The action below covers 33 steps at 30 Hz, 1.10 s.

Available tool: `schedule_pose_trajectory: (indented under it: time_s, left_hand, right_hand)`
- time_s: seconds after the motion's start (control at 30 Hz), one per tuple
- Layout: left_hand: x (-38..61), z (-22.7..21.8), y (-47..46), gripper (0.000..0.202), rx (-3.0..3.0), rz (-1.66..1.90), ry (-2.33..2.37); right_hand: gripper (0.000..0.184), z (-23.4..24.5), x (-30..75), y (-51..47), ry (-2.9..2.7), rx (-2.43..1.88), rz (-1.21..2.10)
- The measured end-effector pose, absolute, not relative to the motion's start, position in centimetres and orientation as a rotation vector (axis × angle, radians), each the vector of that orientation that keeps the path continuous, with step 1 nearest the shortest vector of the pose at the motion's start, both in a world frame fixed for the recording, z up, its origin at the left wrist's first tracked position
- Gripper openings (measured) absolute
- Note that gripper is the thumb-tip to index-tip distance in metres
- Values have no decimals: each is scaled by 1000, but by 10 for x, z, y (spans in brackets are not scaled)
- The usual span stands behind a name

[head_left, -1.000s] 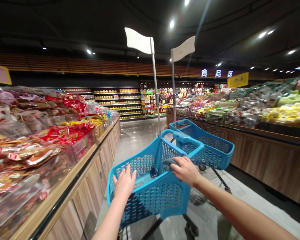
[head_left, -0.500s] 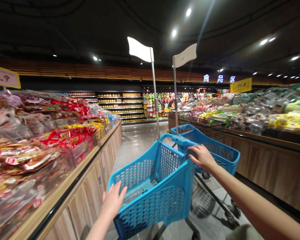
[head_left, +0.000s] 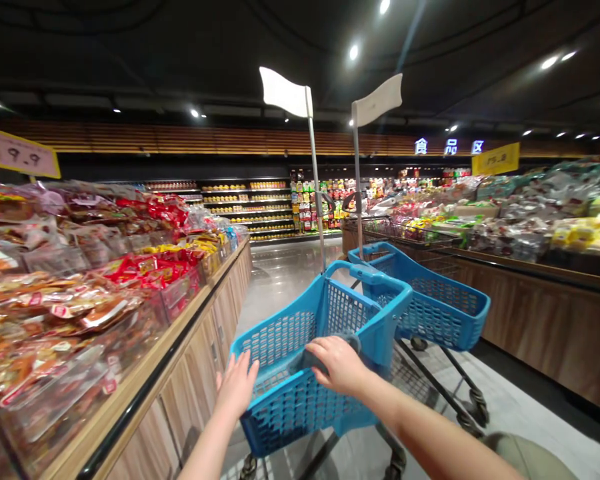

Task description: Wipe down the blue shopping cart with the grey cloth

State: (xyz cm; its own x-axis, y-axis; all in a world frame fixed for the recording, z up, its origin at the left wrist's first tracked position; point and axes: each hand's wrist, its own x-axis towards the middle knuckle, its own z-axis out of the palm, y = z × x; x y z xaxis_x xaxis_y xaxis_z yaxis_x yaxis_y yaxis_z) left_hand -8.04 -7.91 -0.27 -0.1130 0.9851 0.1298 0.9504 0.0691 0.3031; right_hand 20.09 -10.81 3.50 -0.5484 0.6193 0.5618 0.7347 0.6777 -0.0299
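My left hand [head_left: 237,387] rests at the near left rim of a blue plastic shopping cart [head_left: 300,417], its fingers spread. Over the same cart's basket, my right hand [head_left: 337,363] has its fingers curled round a dark grey, rounded thing [head_left: 314,361]. Its kind is not clear; the hand covers part of it and it is blurred. The visible part of the basket floor is bare blue lattice. A white flag [head_left: 285,92] on a pole rises from the cart's far end. Just to the right stands a second blue cart [head_left: 443,320] with a similar flag [head_left: 379,100].
A long bin counter [head_left: 200,353] with packaged snacks [head_left: 70,293] runs along my left. Another counter [head_left: 545,300] of bagged goods lines the right side. Grey floor [head_left: 280,270] leads between them to stocked wall shelves [head_left: 247,207]. A price sign [head_left: 23,155] stands at the left.
My right hand has moved left and down with the dark thing, from the cart's right rim to over the basket. The left hand stays at the rim. The view has shifted slightly left.
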Motion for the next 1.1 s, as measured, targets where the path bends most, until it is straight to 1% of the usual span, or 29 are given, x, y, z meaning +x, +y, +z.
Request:
schedule_pose_trajectory:
  time_s: [0.1, 0.17, 0.27, 0.33, 0.43, 0.57, 0.67, 0.77, 0.83, 0.9, 1.0, 1.1]
  left_hand:
    - [-88, -3, -80, 59, 2000, 466, 2251]
    - [-89, -5, -82, 59, 2010, 486, 2253]
    - [-81, -5, -85, 58, 2019, 517, 2236]
    - [-72, -4, -86, 58, 2014, 519, 2232]
    - [-57, -1, -84, 59, 2019, 502, 2236]
    - [-44, -1, -77, 58, 2036, 509, 2236]
    - [-43, -4, -73, 55, 2046, 556, 2236]
    - [-47, -6, -71, 54, 2047, 559, 2227]
    - [-49, -6, -71, 53, 2042, 539, 2225]
    - [-50, -5, -72, 53, 2038, 518, 2233]
    - [-47, -2, -73, 53, 2031, 488, 2242]
    - [-40, -1, -72, 53, 2024, 477, 2236]
  right_hand:
    - [28, 50, 243, -98, -2425, -1143, -459]
    - [21, 64, 285, -88, -2359, -1281, -601]
    - [25, 79, 338, -73, -2217, -1362, -740]
    - [26, 81, 348, -67, -2122, -1415, -764]
    - [24, 68, 318, -71, -2046, -1472, -694]
    - [22, 30, 226, -92, -2110, -1336, -475]
    - [29, 6, 172, -105, -2115, -1228, -367]
    - [39, 1, 165, -104, -2252, -1100, -396]
    - [40, 8, 187, -96, -2373, -1061, -457]
    - [36, 19, 226, -85, -2416, -1112, -529]
    - [33, 42, 300, -69, -2343, -1234, -665]
    - [38, 61, 357, -57, -2242, -1294, -767]
